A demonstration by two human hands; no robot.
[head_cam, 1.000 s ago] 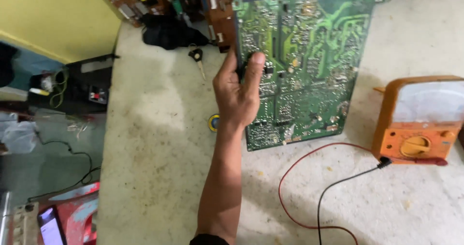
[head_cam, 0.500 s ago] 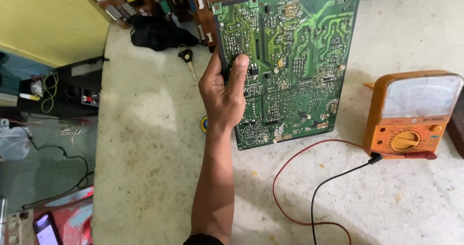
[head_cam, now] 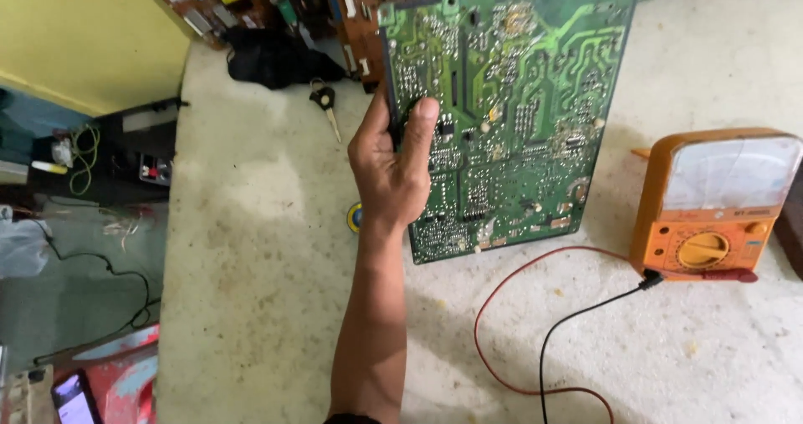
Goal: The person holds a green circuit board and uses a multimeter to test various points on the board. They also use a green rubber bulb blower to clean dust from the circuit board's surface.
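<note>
While my left hand (head_cam: pixel 391 171) grips a green circuit board (head_cam: pixel 510 98) by its left edge, fingers closed around it, an orange multimeter (head_cam: pixel 711 206) sits to the right. Red and black leads (head_cam: pixel 535 324) trail nearer.

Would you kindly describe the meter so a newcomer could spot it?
Start at the large green circuit board held up by the left hand. Just right of it, on the pale floor, lies the meter: the only orange box, with red and black leads.

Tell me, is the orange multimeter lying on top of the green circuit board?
No, the orange multimeter rests on the floor to the right of the green circuit board, apart from it, while the left hand holds the board's edge.
</note>
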